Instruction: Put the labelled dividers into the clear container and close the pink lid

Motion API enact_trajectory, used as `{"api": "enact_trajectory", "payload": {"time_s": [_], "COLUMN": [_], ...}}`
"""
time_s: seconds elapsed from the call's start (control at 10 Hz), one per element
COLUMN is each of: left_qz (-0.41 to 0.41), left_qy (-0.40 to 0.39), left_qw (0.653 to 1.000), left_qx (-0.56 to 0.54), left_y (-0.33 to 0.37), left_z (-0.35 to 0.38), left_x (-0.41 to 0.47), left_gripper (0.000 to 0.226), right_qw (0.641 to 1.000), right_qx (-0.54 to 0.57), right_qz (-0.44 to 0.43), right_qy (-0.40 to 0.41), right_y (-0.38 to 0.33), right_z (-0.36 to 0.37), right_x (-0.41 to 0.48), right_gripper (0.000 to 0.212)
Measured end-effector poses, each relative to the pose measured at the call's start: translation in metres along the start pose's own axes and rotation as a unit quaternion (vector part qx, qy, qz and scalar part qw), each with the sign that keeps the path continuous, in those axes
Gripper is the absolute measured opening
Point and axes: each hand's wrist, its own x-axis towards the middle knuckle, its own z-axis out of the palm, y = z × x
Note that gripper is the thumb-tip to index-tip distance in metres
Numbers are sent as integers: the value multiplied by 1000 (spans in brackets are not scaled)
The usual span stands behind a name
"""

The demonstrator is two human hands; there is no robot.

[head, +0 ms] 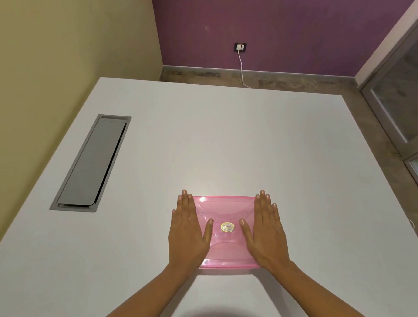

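A translucent pink lid (pixel 227 207) with a round gold sticker (pixel 227 227) lies flat over the container near the front of the white table (pixel 228 140). My left hand (pixel 189 230) rests palm down on the lid's left edge, fingers straight and together. On the lid's right edge my right hand (pixel 267 231) lies flat in the same way. Neither hand grips anything. The clear container body and the labelled dividers are hidden beneath the lid.
A grey cable hatch (pixel 91 164) is set into the table at the left. Beyond the far edge, a white charger (pixel 240 47) is plugged into the purple wall, its cable trailing down. A glass door (pixel 404 100) stands at the right.
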Motion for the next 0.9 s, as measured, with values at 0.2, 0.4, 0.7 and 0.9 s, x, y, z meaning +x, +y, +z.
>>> {"api": "enact_trajectory", "payload": {"time_s": [0.2, 0.4, 0.7, 0.9], "left_qz": [4, -17, 60, 95], "left_qy": [4, 14, 76, 158], "left_qw": [1000, 998, 995, 981], "left_qx": [-1, -62, 9, 56], "left_y": [1, 1, 10, 48], "left_z": [-1, -5, -28, -84], "left_x": [0, 0, 40, 106], "left_gripper": [73, 64, 64, 65], "right_qw": [1000, 999, 995, 980], "right_qx": [3, 23, 33, 15], "right_qz": [1, 10, 0, -15], "right_qy": [2, 31, 97, 197], "right_y": [0, 1, -5, -18], "right_z": [-1, 0, -21, -90], "right_x": [-1, -1, 32, 101], "right_gripper": [68, 57, 57, 59]}}
